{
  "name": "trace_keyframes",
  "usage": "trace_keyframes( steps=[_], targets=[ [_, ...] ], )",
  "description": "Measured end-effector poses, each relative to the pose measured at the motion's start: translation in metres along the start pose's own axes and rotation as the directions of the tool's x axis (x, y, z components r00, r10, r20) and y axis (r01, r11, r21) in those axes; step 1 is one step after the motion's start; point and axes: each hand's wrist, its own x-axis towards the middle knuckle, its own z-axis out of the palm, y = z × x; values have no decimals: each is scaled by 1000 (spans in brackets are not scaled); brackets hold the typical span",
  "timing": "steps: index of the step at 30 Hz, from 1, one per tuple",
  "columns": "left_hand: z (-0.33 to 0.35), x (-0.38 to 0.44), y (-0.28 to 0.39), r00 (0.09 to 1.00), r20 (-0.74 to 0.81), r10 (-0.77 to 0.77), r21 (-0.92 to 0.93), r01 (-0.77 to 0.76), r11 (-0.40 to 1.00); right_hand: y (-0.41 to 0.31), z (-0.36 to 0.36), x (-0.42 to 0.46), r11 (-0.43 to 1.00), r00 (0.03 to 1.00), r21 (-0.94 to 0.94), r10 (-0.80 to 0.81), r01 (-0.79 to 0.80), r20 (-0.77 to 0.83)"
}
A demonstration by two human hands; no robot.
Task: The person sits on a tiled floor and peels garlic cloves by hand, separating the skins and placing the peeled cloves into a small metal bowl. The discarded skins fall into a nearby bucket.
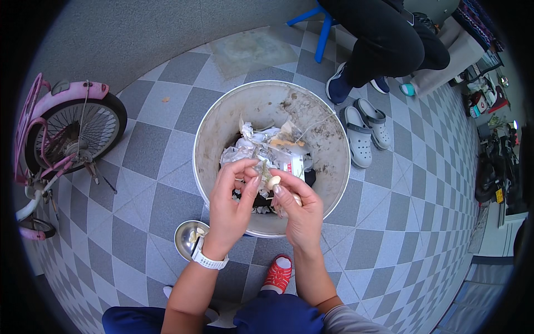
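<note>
Both my hands are over a round bin (200, 125) that holds crumpled plastic, paper and other rubbish (246, 144). My right hand (302, 202) pinches a pale garlic clove (273, 182) between thumb and forefinger, with more garlic and papery skin tucked in its curled fingers. My left hand (233, 196), with a white watch (210, 259) on its wrist, has its thumb and fingertips close together beside the clove, at a piece of dry papery skin (263, 170). Below the left wrist, a metal bowl (182, 240) on the floor holds several peeled cloves (194, 236).
A pink bicycle (69, 100) stands at the left. Grey clogs (359, 144) lie right of the bin. Another person in dark trousers (384, 41) is at the upper right, near a blue stool (324, 39). Motorbikes (492, 175) are at the far right.
</note>
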Motion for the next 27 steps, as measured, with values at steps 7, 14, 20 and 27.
trace_keyframes(
  steps=[7,14,20,27],
  targets=[
    [-8,-1,11,994,108,20,60,-27,998,1,-2,-1,1000,1000,-15,-14,14,2],
    [-9,-2,2,994,97,59,75,-66,995,1,1,-1,920,974,-324,-223,221,29],
    [-11,-2,1,955,210,-209,-141,241,960,2,1,-1,897,963,-353,-264,265,52],
    [-13,0,0,915,299,-272,-279,356,892,3,3,-2,938,974,-262,-226,225,30]
  ],
)
